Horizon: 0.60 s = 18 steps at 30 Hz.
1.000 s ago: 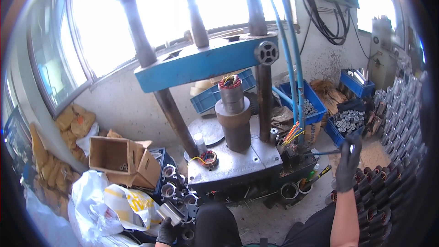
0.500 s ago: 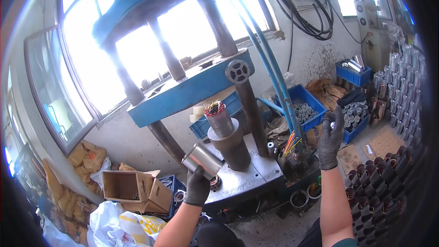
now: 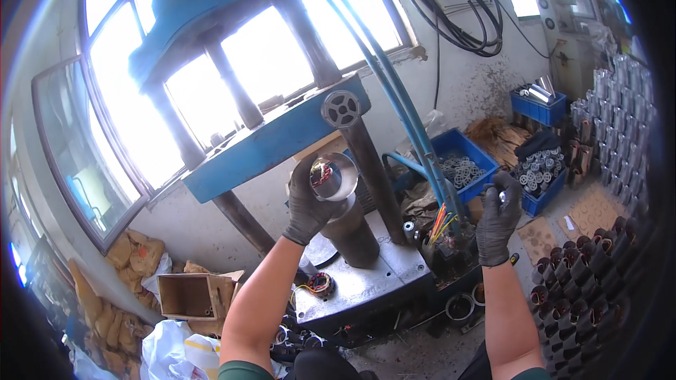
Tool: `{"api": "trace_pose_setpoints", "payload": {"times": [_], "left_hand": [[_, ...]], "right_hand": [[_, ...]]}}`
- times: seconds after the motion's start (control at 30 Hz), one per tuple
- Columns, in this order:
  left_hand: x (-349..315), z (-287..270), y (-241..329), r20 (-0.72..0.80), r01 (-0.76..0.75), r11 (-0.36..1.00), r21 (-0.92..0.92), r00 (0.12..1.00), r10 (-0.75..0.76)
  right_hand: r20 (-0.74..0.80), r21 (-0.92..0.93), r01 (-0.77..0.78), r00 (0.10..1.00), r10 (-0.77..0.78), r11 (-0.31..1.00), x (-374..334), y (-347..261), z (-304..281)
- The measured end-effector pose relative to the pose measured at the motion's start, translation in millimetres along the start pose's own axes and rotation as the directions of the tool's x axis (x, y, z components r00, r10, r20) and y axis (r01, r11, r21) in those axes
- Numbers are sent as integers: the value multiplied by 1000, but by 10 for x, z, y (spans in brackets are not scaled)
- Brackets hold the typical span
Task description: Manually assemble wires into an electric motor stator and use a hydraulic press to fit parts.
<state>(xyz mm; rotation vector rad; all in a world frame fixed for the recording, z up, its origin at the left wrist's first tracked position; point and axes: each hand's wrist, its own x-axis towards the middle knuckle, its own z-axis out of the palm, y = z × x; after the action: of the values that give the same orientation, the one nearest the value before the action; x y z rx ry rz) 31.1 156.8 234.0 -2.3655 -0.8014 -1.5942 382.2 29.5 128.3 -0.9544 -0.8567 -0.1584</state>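
Note:
My gloved left hand (image 3: 308, 205) grips a shiny metal sleeve (image 3: 348, 177) above the dark cylindrical post (image 3: 358, 241) on the press table. Through the sleeve's open end shows a wound core (image 3: 322, 176) with red windings and coloured wires; how far the sleeve surrounds it I cannot tell. My right hand (image 3: 497, 229), gloved too, is raised to the right of the press. Its fingers curl around something small and shiny that I cannot make out. Another wound core (image 3: 321, 284) with yellow wires lies on the press table (image 3: 380, 278), near the left forearm.
The blue press beam (image 3: 274, 142) spans above the post, beside a thick column (image 3: 380, 183). Blue bins (image 3: 546, 204) of metal parts stand at right, near stacked metal sleeves (image 3: 620, 127) and rows of dark wound cores (image 3: 581, 278). A cardboard box (image 3: 189, 295) sits lower left.
My left hand has raised the metal sleeve from the table's front to the core atop the post and tipped it upright. My right hand has lowered slightly and its fingers have curled more. The view has shifted.

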Motion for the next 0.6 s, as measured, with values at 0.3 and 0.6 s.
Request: {"api": "trace_pose_setpoints", "payload": {"times": [0.3,0.6], "left_hand": [[160,154,-226,21,271,943,-191,962,-273],[247,10,-412,-41,568,528,-631,656,-753]], "right_hand": [[-25,21,17,1000,-16,1000,-20,35,-32],[-28,20,-4,1000,5,1000,-52,91,-43]]}}
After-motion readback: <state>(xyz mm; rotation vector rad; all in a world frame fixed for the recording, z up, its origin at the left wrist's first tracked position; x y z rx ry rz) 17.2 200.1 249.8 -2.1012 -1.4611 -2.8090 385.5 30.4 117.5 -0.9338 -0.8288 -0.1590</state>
